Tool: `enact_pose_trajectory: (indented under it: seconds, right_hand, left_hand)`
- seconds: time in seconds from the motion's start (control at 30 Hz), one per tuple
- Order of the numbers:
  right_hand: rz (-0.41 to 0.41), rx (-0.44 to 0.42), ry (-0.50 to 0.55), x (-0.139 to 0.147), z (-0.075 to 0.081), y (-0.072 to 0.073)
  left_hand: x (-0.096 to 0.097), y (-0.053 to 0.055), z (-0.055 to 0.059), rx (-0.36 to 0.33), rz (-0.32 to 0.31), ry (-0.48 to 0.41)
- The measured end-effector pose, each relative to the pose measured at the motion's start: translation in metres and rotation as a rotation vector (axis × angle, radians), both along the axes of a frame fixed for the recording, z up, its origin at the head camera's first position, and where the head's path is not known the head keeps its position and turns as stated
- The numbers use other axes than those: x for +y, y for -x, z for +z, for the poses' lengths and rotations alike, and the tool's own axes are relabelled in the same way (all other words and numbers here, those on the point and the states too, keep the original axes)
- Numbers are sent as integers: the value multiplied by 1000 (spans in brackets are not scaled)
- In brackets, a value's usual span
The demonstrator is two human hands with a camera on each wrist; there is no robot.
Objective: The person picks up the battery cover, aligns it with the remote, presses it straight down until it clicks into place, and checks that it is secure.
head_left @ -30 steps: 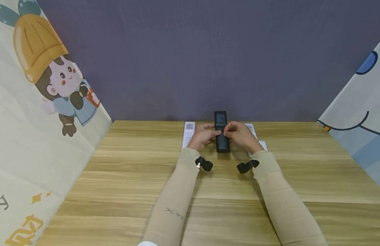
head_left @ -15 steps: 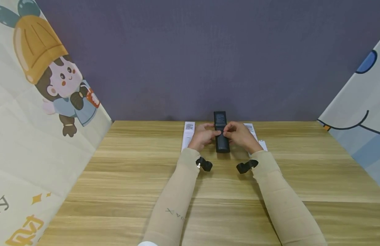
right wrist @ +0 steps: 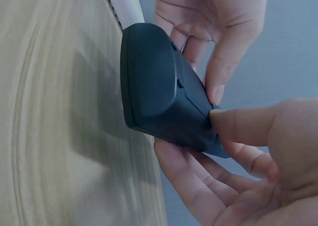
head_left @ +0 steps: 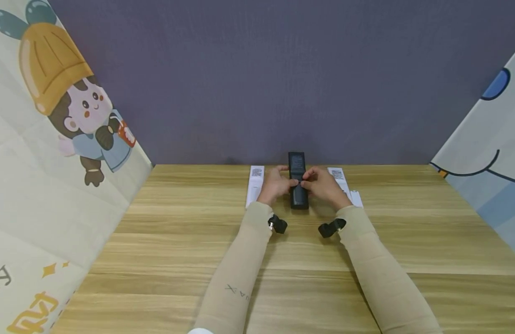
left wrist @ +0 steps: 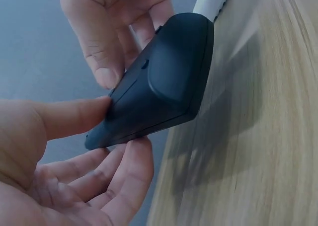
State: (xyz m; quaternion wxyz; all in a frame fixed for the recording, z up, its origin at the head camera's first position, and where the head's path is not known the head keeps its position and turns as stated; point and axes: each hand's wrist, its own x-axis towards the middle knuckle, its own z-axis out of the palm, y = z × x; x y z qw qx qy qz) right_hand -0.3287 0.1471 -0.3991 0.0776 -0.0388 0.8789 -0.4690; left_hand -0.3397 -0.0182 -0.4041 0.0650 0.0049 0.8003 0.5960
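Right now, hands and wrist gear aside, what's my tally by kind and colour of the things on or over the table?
Black handheld device: 1
Long white pieces, the left one and the right one: 2
Small white piece: 1
Total: 4

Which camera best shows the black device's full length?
The head view: it shows the black device end to end, though small, the left hand and right hand partly covering its middle. Both wrist views foreshorten it, showing mainly its near end close up.
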Motion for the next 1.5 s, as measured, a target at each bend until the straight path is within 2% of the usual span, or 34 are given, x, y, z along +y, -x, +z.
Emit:
enact_pose_trajectory:
  seconds: [0.17,0.3,0.63,0.87,1.07,1.5]
  right_hand:
    - [5,-36,17,-1,-3,1]
    - [24,-55,32,-2,-6,3]
    - [68,-63,-32,-1,-11,4]
    - [95,-43,-112,-1,-11,2]
    - [103,-55,-155,-3,-13,3]
    - [124,-41,-195,-2,-15,2]
  left_hand:
    - [-2,-1,2,4,-35,49]
    - [-3,-1,2,-24,-74,62]
    - [-5,-3,0,-73,-110,143]
    - [-4,-2,-4,-45,-145,262]
    - [-4,-1,-6,-31,-139,327]
    - [-2,-4,-7,22,-138,404]
